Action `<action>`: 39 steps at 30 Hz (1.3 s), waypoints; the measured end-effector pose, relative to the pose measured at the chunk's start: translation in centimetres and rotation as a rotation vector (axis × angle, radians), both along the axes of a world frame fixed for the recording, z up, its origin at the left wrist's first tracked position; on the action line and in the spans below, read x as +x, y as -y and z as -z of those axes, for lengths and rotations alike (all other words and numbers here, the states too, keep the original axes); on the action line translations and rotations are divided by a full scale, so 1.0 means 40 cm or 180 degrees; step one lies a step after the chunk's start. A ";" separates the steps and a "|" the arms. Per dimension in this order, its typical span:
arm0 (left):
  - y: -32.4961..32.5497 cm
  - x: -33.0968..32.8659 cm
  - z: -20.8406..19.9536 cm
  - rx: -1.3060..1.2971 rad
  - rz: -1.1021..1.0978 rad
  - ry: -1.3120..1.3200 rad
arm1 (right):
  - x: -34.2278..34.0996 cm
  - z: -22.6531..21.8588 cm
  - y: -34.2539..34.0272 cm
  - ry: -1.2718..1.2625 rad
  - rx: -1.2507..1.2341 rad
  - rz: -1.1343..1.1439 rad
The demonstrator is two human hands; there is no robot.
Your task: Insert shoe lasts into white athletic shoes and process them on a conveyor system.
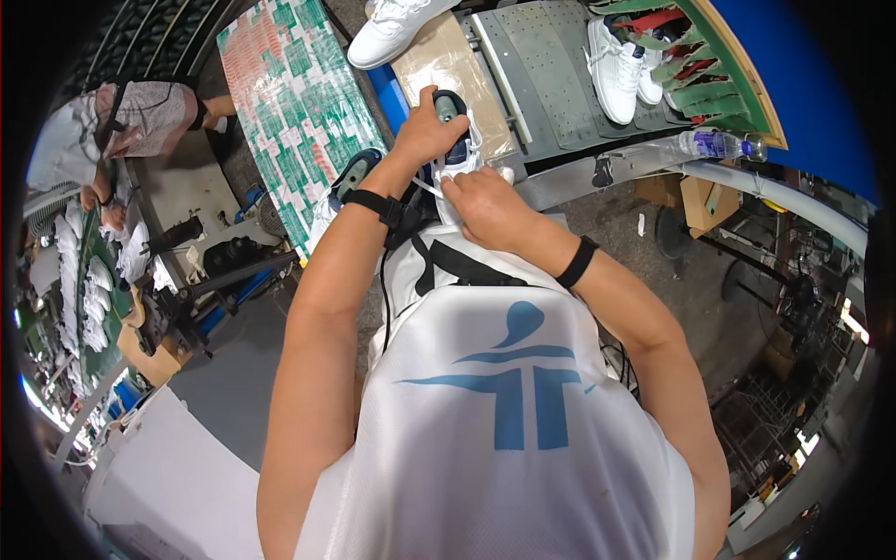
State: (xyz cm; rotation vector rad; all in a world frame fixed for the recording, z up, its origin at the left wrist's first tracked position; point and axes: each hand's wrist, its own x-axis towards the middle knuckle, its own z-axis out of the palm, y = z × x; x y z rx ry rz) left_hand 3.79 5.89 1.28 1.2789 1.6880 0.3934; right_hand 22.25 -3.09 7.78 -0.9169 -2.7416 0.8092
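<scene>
A white sneaker (457,157) with a navy lining lies in front of me, its opening pointing away. My left hand (427,135) holds it by the collar, thumb over the opening and index finger raised along the side. Just nearer to me, my right hand (490,207) is closed, its fingertips pinched on the white shoelace (428,188) over the front of the shoe. The sneaker's toe is mostly hidden by my hands. Left of my left wrist, another sneaker (357,169) with a dark lining stands partly behind my forearm.
A cardboard box (443,56) carries a white sneaker (397,33). A conveyor (551,84) holds a pair of white sneakers (616,75) by a green strip curtain (728,93). A bottle (723,145) lies on the metal rail. At left, a co-worker (140,117) stands by shoe racks.
</scene>
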 end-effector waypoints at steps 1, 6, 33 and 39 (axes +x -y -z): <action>0.001 -0.009 0.005 -0.0002 -0.0013 -0.0008 | 0.007 -0.014 0.000 -0.0136 -0.0506 0.0164; 0.044 -0.085 0.138 0.0589 -0.0603 0.0750 | 0.103 -0.076 0.016 -0.0825 -0.1825 0.1077; -0.235 0.484 0.004 0.2071 0.0399 -0.0709 | 0.618 0.090 -0.009 -0.0454 -0.2432 0.3065; -0.473 0.882 0.194 0.1518 -0.0685 0.0292 | 0.732 0.053 -0.028 -0.0597 -0.2529 0.3431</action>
